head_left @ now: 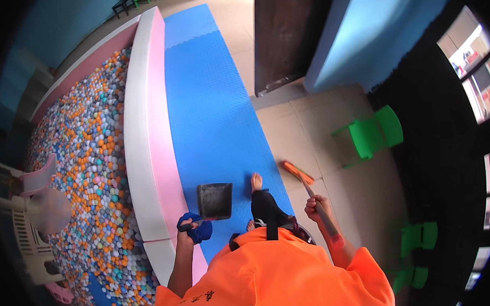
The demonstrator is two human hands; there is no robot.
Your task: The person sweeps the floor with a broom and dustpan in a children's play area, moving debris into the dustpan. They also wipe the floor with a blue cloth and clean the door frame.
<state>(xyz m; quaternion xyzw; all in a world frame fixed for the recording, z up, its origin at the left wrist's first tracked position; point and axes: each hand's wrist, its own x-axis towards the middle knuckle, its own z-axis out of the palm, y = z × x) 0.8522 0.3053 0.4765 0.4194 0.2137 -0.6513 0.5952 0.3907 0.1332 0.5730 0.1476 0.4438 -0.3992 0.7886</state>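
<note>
My left hand [188, 226] is closed round the short handle of a black dustpan [215, 200], with a bunched blue cloth [199, 231] at my fingers; I cannot tell whether I grip the cloth or it only hangs there. The dustpan is in front of me, over the blue foam mat [219, 118], its open face turned up toward me. Whether its edge touches the mat, I cannot tell.

My right hand [318, 208] is wrapped round the long handle of a broom [308, 188], whose upper end slants back along my forearm. Its orange broom head [298, 173] is over the beige floor tiles [290, 127], just beside the mat's edge and near my bare foot [257, 181], which is on the mat. I wear an orange shirt [299, 278] and black trousers [267, 207].

Left of the mat runs a padded barrier [141, 125], white on top and pink down its side; beyond it lies a ball pit [103, 162] full of orange, grey, white and teal balls. To my right, well apart from the broom, a green plastic chair [368, 136] stands on the tiles, and farther ahead is a dark door [287, 39] beside a light blue wall [367, 43].
</note>
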